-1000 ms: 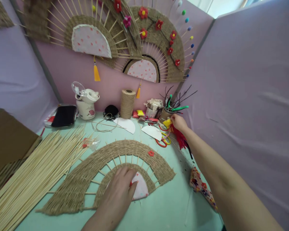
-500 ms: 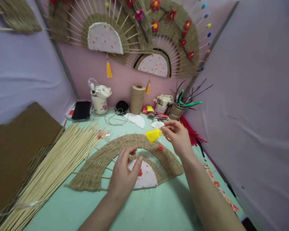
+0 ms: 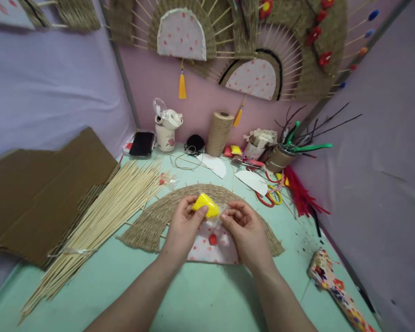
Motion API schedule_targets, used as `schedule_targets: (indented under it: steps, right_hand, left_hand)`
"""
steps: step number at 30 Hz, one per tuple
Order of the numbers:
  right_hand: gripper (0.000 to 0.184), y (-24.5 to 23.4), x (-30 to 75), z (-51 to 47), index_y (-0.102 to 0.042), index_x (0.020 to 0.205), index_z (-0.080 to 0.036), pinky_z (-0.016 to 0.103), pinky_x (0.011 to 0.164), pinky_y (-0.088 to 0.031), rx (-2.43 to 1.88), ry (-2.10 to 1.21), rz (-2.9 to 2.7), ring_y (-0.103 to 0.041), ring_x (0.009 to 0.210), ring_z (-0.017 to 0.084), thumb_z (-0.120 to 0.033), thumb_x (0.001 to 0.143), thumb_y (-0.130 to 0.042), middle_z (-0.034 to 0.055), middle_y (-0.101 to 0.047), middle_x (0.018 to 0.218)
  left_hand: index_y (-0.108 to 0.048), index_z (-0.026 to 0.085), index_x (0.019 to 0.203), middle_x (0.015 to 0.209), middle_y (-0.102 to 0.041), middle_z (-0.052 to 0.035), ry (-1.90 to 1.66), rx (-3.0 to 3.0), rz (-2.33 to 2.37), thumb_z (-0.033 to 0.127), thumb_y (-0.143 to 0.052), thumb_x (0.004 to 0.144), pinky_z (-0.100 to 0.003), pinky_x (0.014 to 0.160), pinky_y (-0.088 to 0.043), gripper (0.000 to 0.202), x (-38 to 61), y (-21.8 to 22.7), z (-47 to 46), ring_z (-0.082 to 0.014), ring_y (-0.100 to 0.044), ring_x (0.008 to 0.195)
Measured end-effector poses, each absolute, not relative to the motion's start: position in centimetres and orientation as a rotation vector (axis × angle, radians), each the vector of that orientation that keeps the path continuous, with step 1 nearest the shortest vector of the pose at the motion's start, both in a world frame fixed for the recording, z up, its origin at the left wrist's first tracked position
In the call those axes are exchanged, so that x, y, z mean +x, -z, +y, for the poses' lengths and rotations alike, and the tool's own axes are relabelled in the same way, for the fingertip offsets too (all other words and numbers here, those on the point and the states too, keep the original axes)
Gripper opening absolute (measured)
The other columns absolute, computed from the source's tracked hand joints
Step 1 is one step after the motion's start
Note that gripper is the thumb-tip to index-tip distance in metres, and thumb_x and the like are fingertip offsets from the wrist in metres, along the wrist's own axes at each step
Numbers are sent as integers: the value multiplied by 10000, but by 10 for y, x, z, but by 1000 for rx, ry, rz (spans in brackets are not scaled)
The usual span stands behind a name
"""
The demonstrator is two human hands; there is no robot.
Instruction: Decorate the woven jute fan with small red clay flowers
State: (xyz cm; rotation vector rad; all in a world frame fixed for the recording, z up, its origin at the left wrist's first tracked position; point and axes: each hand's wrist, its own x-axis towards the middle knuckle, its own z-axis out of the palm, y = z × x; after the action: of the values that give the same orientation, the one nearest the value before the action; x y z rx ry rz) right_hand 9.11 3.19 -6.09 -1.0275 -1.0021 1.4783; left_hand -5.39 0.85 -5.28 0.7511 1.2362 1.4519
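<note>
Both my hands meet over a woven jute fan [image 3: 148, 221] lying on the mint table. My left hand [image 3: 182, 227] pinches a small yellow lump [image 3: 205, 205] wrapped in a clear plastic bag. My right hand [image 3: 244, 229] grips the bag's clear edge [image 3: 221, 213] just to the right of the lump. Under my hands lies the fan's pink dotted fabric centre [image 3: 212, 246] with a small red flower [image 3: 212, 239] on it.
A bundle of bamboo skewers [image 3: 100, 212] and brown cardboard [image 3: 38, 193] lie at left. Behind the fan stand a twine spool [image 3: 219, 133], a white jug [image 3: 166, 129], a phone [image 3: 141, 143], scissors [image 3: 269, 197], red strips [image 3: 299, 193] and a tool cup [image 3: 280, 159]. A printed fabric piece [image 3: 332, 286] lies at right.
My right hand brought the yellow packet from the back right to the fan's middle. My left hand lifted off the fan and took hold of it. The view shifted left.
</note>
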Motion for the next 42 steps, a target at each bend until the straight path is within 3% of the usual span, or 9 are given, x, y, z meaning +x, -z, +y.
schedule_targets:
  steps: [7,12,16,20,23,26,30,39,42]
  right_hand:
    - [312,57,91,33,-662,788,-211,209,599,-444,-1013,-1692,-816,-541,615,87,-316,582,-871,-40,-626,710]
    - [269,63,91,32,-710,772,-205,242,571,-412,-1127,-1549,-967,-488,585,107,-433,666,-806,-22,-602,670]
    - [256,70,94,33,-675,756,-211,232,537,-357,-1200,-1399,-1147,-442,555,100,-461,762,-733,-41,-562,611]
    - [283,73,94,35,-638,751,-205,220,517,-333,-1151,-1444,-1083,-421,541,91,-469,754,-742,-58,-517,590]
    - [288,72,92,34,-626,754,-201,222,538,-350,-1091,-1515,-1043,-437,562,92,-462,746,-748,-54,-528,630]
    - [285,70,90,33,-616,728,-201,233,573,-380,-1059,-1558,-1023,-464,590,101,-445,722,-762,-46,-549,660]
    - [292,71,89,33,-618,704,-204,238,589,-391,-1060,-1591,-982,-474,592,105,-449,695,-777,-43,-565,649]
    - [302,77,91,33,-646,759,-204,253,614,-409,-1079,-1524,-1062,-498,617,121,-495,759,-725,-24,-579,674]
    - [283,72,90,31,-656,775,-204,243,612,-400,-1085,-1497,-1113,-493,631,118,-482,783,-705,-24,-568,681]
  left_hand:
    - [-564,155,1042,747,-615,29,-1385,591,1091,406,-752,752,-189,605,-449,427,-50,52,7,-71,-543,627]
    - [-548,159,1038,783,-619,20,-1389,613,1128,396,-742,766,-204,645,-478,410,-51,53,8,-77,-568,650]
    - [-498,183,1102,1023,-619,-37,-1400,729,1221,403,-705,793,-263,727,-532,432,-50,56,9,-106,-630,755]
    - [-411,252,1229,1265,-497,-78,-1477,890,1277,321,-712,777,-341,827,-556,547,-46,59,6,-154,-652,934]
    - [-480,266,1208,1351,-444,-84,-1406,1132,1273,274,-701,782,-367,938,-527,479,-44,62,2,-200,-590,1132]
    - [-527,252,1164,1326,-499,-93,-1304,1164,1255,277,-720,763,-392,963,-518,446,-44,63,0,-220,-596,1133]
    - [-490,250,1177,1138,-633,-81,-1223,1001,1184,312,-717,776,-375,863,-555,465,-45,63,0,-225,-648,1043]
    - [-507,245,1167,1103,-672,-71,-1222,976,1137,384,-640,849,-320,808,-547,371,-43,61,0,-213,-663,1030]
    - [-514,248,1176,1044,-689,-59,-1205,1010,1192,416,-605,872,-322,785,-539,359,-44,60,0,-204,-681,943]
